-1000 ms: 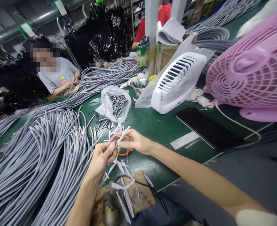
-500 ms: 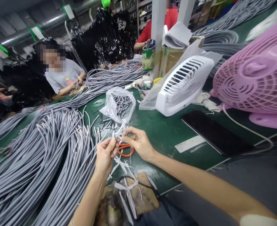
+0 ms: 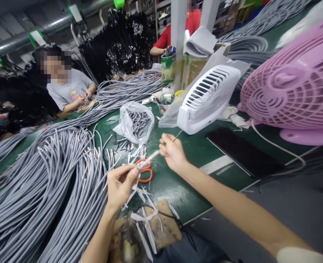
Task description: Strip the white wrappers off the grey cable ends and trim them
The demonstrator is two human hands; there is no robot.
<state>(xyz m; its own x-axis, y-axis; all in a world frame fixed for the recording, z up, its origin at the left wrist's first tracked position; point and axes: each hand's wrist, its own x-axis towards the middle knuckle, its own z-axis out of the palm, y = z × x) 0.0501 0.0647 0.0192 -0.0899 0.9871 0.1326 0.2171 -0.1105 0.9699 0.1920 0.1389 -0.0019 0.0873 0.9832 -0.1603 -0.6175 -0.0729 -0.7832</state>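
Observation:
My left hand is closed, thumb and fingers pinched on one end of a whitish strip. To its right, my right hand is closed on the strip's other end, so it stretches slantwise between the two. A thin dark piece sticks out above the right hand; how it is held is hidden. Orange-handled scissors lie on the table just beyond my left fingertips, their blades not in view. Short grey tubes fill a clear plastic bag beyond the hands.
Bundles of grey cables cover the left side. A white fan, a pink fan and a black phone stand or lie at the right. White scraps lie near a stained board. A co-worker sits across the table.
My right hand has moved up and right, away from my left, and the whitish strip now spans the gap. The orange scissor handles are more exposed. The whole view has shifted slightly.

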